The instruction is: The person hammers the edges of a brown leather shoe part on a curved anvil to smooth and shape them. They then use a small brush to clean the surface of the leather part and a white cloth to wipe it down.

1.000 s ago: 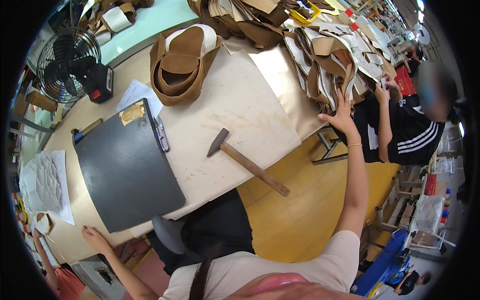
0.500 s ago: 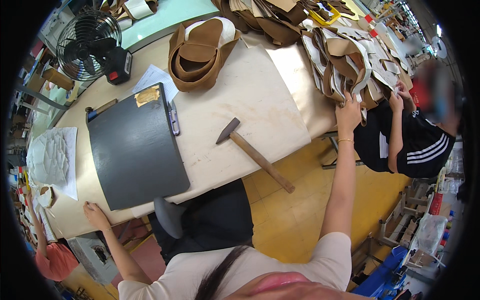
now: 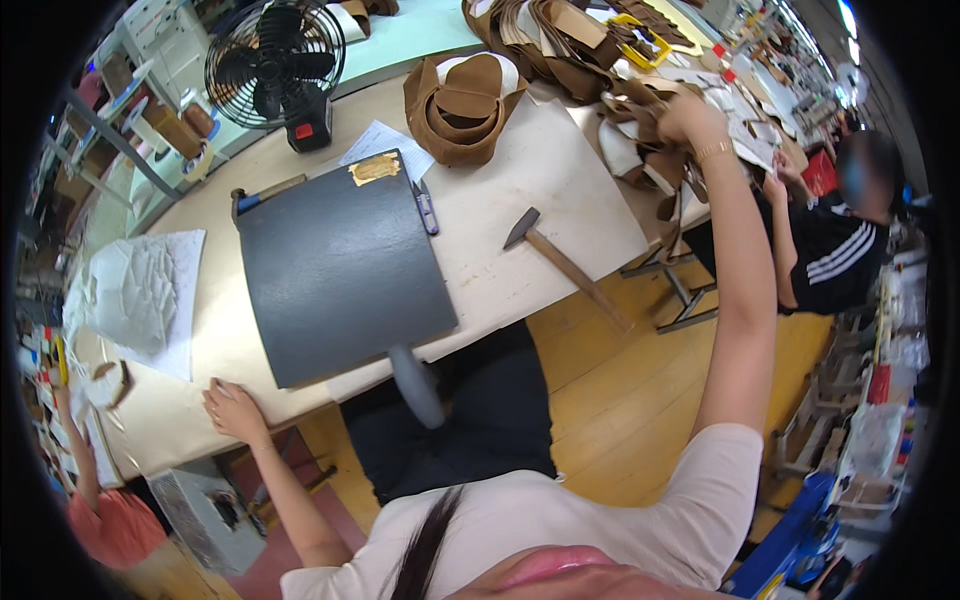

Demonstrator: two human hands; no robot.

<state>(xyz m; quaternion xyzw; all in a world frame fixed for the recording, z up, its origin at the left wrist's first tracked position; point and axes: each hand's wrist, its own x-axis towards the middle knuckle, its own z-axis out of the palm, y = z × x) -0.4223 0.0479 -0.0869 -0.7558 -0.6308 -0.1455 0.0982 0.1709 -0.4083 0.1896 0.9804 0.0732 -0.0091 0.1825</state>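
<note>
My right hand (image 3: pixel 692 122) reaches to the far right, its fingers closed on brown leather pieces (image 3: pixel 640 132) in a loose pile with white-backed parts. Strips hang from that pile over the table's edge. My left hand (image 3: pixel 233 411) lies at the near left edge of the table (image 3: pixel 225 340), fingers loosely bent and apart, holding nothing. Beside it is a dark grey board (image 3: pixel 345 280) with a tan patch at its far corner. A hammer (image 3: pixel 565 262) with a wooden handle lies to the right, the handle jutting past the edge. Purple-handled thread snips (image 3: pixel 427 210) lie against the board.
A bundle of curved brown leather parts (image 3: pixel 462 115) stands at the back middle. A black fan (image 3: pixel 275 70) is at the back left, with a stack of white pieces (image 3: pixel 130 295) nearer. More leather (image 3: pixel 545 45) lies behind. A co-worker (image 3: pixel 835 250) works at the right.
My right hand has moved farther over the leather pile, and the pieces under it have shifted and bunched. The view has turned, sliding the table's things rightward. My left hand stays at the edge.
</note>
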